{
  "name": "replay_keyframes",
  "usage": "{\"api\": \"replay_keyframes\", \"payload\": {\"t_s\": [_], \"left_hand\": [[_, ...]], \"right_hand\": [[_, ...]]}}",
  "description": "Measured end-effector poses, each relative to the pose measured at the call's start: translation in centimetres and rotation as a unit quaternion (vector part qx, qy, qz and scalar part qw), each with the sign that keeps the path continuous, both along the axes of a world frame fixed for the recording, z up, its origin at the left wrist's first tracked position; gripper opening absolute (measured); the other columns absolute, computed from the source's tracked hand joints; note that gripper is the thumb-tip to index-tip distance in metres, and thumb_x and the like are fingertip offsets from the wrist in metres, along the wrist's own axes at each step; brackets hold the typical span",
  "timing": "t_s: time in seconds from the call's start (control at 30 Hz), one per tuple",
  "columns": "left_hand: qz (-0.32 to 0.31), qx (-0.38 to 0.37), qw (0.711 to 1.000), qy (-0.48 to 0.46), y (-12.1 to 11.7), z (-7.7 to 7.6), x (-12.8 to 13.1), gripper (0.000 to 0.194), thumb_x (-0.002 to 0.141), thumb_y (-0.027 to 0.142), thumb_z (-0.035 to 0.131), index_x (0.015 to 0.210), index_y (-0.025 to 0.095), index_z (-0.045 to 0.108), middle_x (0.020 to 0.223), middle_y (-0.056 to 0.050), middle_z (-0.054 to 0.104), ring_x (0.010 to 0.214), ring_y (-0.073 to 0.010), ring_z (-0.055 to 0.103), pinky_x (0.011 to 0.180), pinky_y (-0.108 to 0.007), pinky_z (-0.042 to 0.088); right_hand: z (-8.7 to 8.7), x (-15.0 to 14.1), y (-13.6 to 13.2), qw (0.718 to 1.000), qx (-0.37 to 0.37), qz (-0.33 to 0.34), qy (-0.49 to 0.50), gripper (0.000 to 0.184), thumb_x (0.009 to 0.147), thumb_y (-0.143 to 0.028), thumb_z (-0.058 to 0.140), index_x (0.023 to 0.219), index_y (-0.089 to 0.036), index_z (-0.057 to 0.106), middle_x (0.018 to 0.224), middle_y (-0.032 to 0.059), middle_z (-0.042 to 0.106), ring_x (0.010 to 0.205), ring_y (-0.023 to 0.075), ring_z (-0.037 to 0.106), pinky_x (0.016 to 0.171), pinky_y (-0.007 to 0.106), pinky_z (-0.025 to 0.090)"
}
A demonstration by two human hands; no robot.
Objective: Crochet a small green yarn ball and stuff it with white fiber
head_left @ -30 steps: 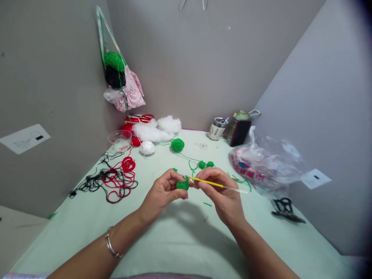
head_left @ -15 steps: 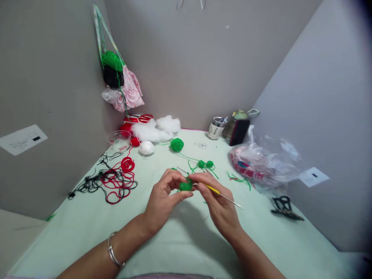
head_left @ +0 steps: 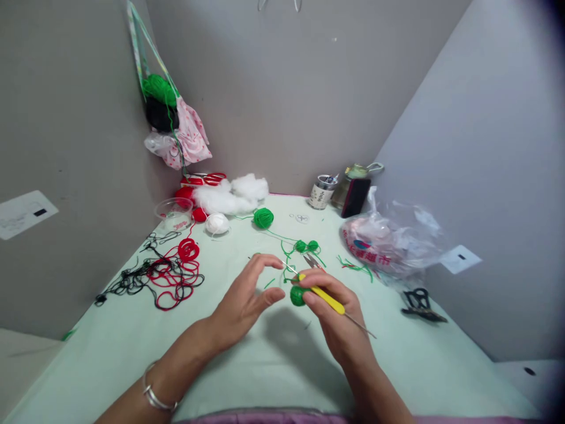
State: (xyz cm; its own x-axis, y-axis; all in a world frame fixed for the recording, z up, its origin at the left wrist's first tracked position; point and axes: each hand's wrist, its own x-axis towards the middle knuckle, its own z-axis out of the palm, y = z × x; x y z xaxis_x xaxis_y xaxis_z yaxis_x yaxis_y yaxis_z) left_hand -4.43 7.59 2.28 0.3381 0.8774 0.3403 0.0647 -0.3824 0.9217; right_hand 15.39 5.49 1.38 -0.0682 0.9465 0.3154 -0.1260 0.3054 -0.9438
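Observation:
My right hand grips a crochet hook with a yellow handle, and the same fingers pinch a small round green crochet piece. The hook's thin metal tip points up and left, close to a loop of green yarn. To the left, my left hand holds nothing; thumb and forefinger are spread apart, a short gap from the green piece. Just behind my right hand lie small scissors, their handles partly hidden by my fingers. Two small green balls rest beyond them.
A green yarn ball, a white yarn ball and white stuffing lie at the back. Tangled black and red yarn spreads at left. A plastic bag, a phone, a tin and a black claw clip stand right.
My left hand has let go of the green crochet piece and opened. The piece is now in my right hand, slightly right and lower. The view has shifted a little.

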Motion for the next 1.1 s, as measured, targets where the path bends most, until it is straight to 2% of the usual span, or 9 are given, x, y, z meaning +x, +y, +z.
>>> {"api": "replay_keyframes", "payload": {"t_s": [0.13, 0.23, 0.37, 0.53, 0.63, 0.73, 0.83, 0.93, 1.1], "left_hand": [[-0.204, -0.083, 0.974, 0.05, 0.3, 0.7, -0.4, 0.051, 0.104, 0.057, 0.043, 0.084, 0.02, 0.072, 0.082, -0.005, 0.066, 0.08, -0.0208, 0.062, 0.081, -0.032, 0.049], [-0.098, -0.085, 0.991, 0.021, 0.3, 0.9, -1.4, 0.055, 0.105, 0.055, 0.044, 0.07, 0.02, 0.068, 0.069, -0.002, 0.057, 0.069, -0.0177, 0.053, 0.071, -0.029, 0.044], [0.035, -0.078, 0.991, -0.101, -0.7, 1.1, -2.1, 0.052, 0.1, 0.052, 0.059, 0.059, 0.019, 0.059, 0.101, -0.008, 0.067, 0.095, -0.0209, 0.059, 0.084, -0.03, 0.049], [0.035, -0.3, 0.848, -0.435, -3.2, 3.0, -0.6, 0.05, 0.088, 0.041, 0.08, 0.057, 0.02, 0.046, 0.054, 0.005, 0.04, 0.062, -0.013, 0.056, 0.065, -0.024, 0.059], [-0.015, -0.315, 0.826, -0.467, -4.1, 4.8, 0.5, 0.041, 0.092, 0.047, 0.074, 0.065, 0.022, 0.056, 0.047, 0.01, 0.021, 0.042, -0.0086, 0.039, 0.066, -0.029, 0.063], [0.038, -0.24, 0.868, -0.433, -3.7, 5.8, 1.5, 0.044, 0.1, 0.066, 0.05, 0.098, 0.028, 0.072, 0.045, 0.009, 0.03, 0.045, -0.0123, 0.049, 0.089, -0.044, 0.064], [0.138, -0.049, 0.907, -0.394, -2.9, 4.9, 2.3, 0.041, 0.1, 0.065, 0.049, 0.116, 0.033, 0.069, 0.082, 0.0, 0.071, 0.1, -0.0235, 0.074, 0.117, -0.051, 0.046], [0.176, 0.166, 0.939, -0.244, -2.4, 2.4, 2.6, 0.029, 0.094, 0.058, 0.064, 0.099, 0.03, 0.068, 0.12, -0.003, 0.075, 0.144, -0.0318, 0.053, 0.13, -0.054, 0.02], [0.14, 0.316, 0.936, 0.073, -2.3, -1.0, 1.8, 0.018, 0.096, 0.026, 0.063, 0.079, 0.023, 0.059, 0.132, -0.01, 0.072, 0.152, -0.036, 0.043, 0.13, -0.055, 0.01]], "right_hand": [[0.0, 0.3, -0.5, 0.998, -0.028, 0.019, 0.049, 0.009, 0.083, -0.033, 0.084, 0.088, -0.026, 0.08, 0.099, 0.0058, 0.071, 0.089, 0.0212, 0.069, 0.074, 0.032, 0.057], [0.0, 0.4, -0.8, 0.997, -0.028, -0.006, 0.074, 0.011, 0.079, -0.032, 0.087, 0.082, -0.025, 0.079, 0.09, 0.0047, 0.072, 0.086, 0.0207, 0.07, 0.072, 0.03, 0.055], [-0.4, 0.2, -1.0, 0.996, -0.032, 0.005, 0.078, 0.007, 0.082, -0.028, 0.084, 0.082, -0.025, 0.078, 0.088, 0.0038, 0.073, 0.085, 0.0192, 0.071, 0.07, 0.027, 0.052], [-1.2, -1.0, -1.5, 0.992, -0.064, -0.059, 0.089, 0.011, 0.084, -0.034, 0.082, 0.087, -0.024, 0.077, 0.092, 0.0047, 0.076, 0.087, 0.0192, 0.07, 0.071, 0.027, 0.053], [-1.5, -1.7, -1.9, 0.993, -0.072, -0.07, 0.062, 0.01, 0.09, -0.034, 0.077, 0.095, -0.025, 0.078, 0.098, 0.0053, 0.077, 0.091, 0.0196, 0.069, 0.076, 0.029, 0.054], [-1.5, -2.2, -2.3, 0.996, -0.038, -0.076, 0.037, 0.009, 0.093, -0.031, 0.074, 0.099, -0.026, 0.079, 0.101, 0.0057, 0.076, 0.094, 0.0204, 0.068, 0.078, 0.03, 0.055], [-1.0, -2.6, -2.6, 0.995, -0.013, -0.089, 0.033, 0.008, 0.093, -0.029, 0.074, 0.097, -0.028, 0.08, 0.101, 0.0049, 0.076, 0.095, 0.0201, 0.068, 0.078, 0.029, 0.055], [-0.5, -3.1, -2.7, 0.995, -0.002, -0.095, 0.038, 0.007, 0.093, -0.028, 0.074, 0.095, -0.029, 0.08, 0.099, 0.0039, 0.075, 0.092, 0.0192, 0.068, 0.074, 0.028, 0.054], [-0.6, -3.5, -2.7, 0.99, 0.011, -0.129, 0.057, 0.007, 0.095, -0.03, 0.072, 0.095, -0.028, 0.079, 0.099, 0.0035, 0.075, 0.094, 0.0192, 0.068, 0.081, 0.03, 0.055]]}}
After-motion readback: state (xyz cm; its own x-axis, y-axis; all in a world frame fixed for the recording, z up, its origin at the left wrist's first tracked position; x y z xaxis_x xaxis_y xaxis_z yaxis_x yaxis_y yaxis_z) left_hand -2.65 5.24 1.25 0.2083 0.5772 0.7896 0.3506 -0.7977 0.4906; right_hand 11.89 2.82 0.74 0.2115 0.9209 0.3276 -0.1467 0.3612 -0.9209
